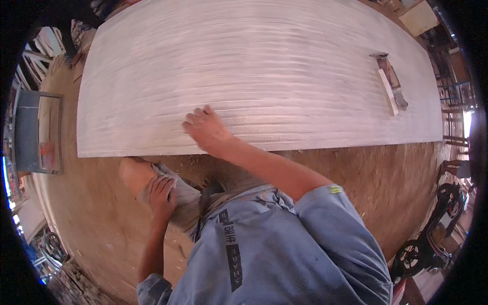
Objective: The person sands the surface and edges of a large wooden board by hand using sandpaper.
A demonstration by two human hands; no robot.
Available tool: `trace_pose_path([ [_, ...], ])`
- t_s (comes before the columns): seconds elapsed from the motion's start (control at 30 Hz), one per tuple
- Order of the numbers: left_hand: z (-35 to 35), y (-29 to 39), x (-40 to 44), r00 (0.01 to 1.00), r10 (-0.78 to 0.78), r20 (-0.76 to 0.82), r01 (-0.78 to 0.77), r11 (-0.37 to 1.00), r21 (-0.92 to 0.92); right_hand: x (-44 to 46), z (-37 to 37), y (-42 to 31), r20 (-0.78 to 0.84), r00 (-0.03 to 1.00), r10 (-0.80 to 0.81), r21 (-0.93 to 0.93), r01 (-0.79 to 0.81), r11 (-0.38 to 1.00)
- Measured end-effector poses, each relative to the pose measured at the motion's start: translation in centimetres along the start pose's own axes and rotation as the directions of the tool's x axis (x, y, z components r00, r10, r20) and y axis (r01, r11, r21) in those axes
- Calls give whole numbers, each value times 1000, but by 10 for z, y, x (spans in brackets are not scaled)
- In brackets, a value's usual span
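A large white board with streaked, dusty lines fills the upper part of the view. My right hand is over its near part with the fingers curled in; what lies under them, if anything, is hidden. My left hand rests on my leg, in grey cloth, just below the board's near edge, fingers spread and holding nothing. Toward the board's right end lies a worn tool with a brown body, and a narrow pale strip sits against it.
Brown ground surrounds the board. At the left stands a grey-blue frame beside a wooden panel. A motorcycle is at the lower right. Part of a person shows at the upper left, and another person's hand at the right edge.
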State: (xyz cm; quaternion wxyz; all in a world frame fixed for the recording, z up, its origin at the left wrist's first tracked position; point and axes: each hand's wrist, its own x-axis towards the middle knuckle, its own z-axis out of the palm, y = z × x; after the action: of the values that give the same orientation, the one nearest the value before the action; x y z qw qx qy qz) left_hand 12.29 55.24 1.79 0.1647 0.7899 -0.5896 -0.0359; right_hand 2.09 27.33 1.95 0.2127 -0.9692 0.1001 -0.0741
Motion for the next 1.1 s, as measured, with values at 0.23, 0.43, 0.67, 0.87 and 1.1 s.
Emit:
trace_pose_path([
  [0.23,-1,0,5,1000,-13,-1,13,999,-37,-283,-100,179,-243,933,266,-375,-343,861],
  [0.43,1,0,3,1000,-17,20,17,1000,11,-365,-153,224,-333,827,454,-480,-562,674],
  [0.67,-5,7,7,1000,-8,19,7,998,59,-131,-40,78,-213,969,129,-47,-142,989],
  [0.87,-3,7,9,1000,6,25,-7,999,37,-225,-61,136,-208,893,399,13,-406,914],
  [1.1,-4,3,9,1000,7,11,-7,1000,-1,-386,-175,227,-408,546,732,-360,-833,421],
])
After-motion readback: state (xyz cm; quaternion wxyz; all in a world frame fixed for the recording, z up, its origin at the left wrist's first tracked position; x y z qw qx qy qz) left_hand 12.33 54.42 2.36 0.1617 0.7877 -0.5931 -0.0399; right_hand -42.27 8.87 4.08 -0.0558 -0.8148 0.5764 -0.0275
